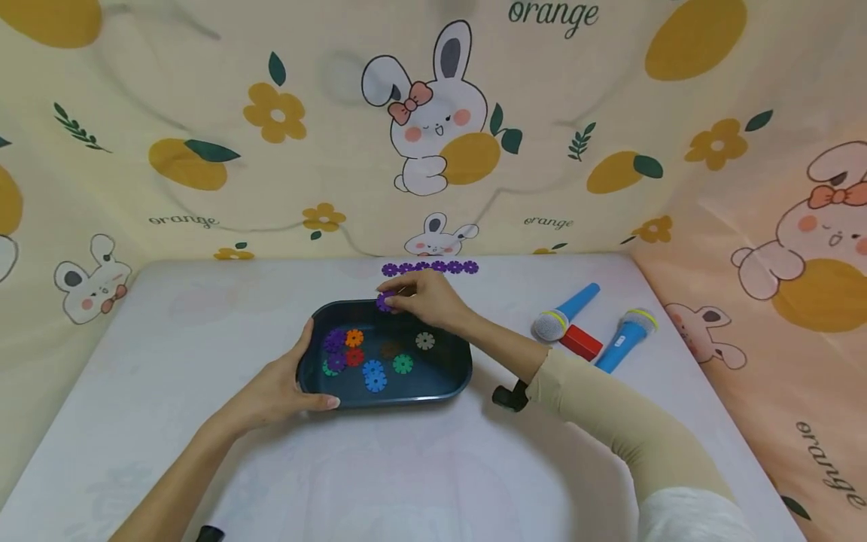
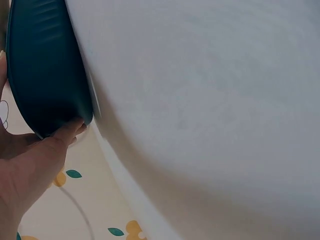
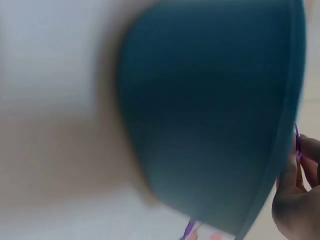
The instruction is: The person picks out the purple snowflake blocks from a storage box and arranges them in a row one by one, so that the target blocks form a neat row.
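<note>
A dark blue tray (image 1: 436, 380) stands at the middle of the white table, and my left hand (image 1: 271, 391) grips its left end, thumb along the near rim. Inside lie several notched plastic discs: purple (image 1: 335, 340), orange (image 1: 354, 338), red (image 1: 354, 357), blue (image 1: 375, 381), green (image 1: 403, 364) and grey (image 1: 424, 341). Over the tray's far rim, my right hand (image 1: 433, 299) pinches a purple disc (image 1: 384, 302) between thumb and fingers. Just beyond it runs a row of purple discs (image 1: 455, 267), partly hidden by that hand. The right wrist view shows the pinched disc edge-on.
Right of the tray lie two blue toy microphones (image 1: 576, 303) (image 1: 625, 342) with a red block (image 1: 581, 342) between them. A black object (image 1: 509, 397) shows beneath my right forearm. Behind the table hangs a patterned cloth (image 1: 284, 173) with rabbits and oranges.
</note>
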Motion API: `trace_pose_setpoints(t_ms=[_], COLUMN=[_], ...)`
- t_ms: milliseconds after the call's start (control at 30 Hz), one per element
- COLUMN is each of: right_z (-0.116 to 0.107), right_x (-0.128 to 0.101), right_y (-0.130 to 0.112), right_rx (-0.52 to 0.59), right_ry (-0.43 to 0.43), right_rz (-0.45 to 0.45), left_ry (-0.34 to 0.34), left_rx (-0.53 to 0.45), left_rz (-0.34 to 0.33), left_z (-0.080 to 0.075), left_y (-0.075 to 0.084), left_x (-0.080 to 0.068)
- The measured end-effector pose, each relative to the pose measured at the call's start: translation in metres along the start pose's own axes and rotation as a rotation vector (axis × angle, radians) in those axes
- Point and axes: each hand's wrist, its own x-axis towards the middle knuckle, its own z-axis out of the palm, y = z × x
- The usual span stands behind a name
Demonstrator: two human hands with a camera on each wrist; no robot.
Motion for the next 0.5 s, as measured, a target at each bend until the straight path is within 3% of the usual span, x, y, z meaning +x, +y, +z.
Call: trace_pose_setpoints(t_ms=[300,500], right_z=[-0.043,-0.069], right_x=[0.001,-0.002], right_y=[0.029,0.058], right_rx=[-0.097,-0.076], right_ry=[0.110,0.176], right_rz=[0.079,0.126], left_ry=[0.002,-0.003], left_rx=[0.027,0.031], left_rz=[-0.010,-0.016], left_z=[0.001,0.001], left_y=[0.002,0.002], left_x=[0.000,0.001])
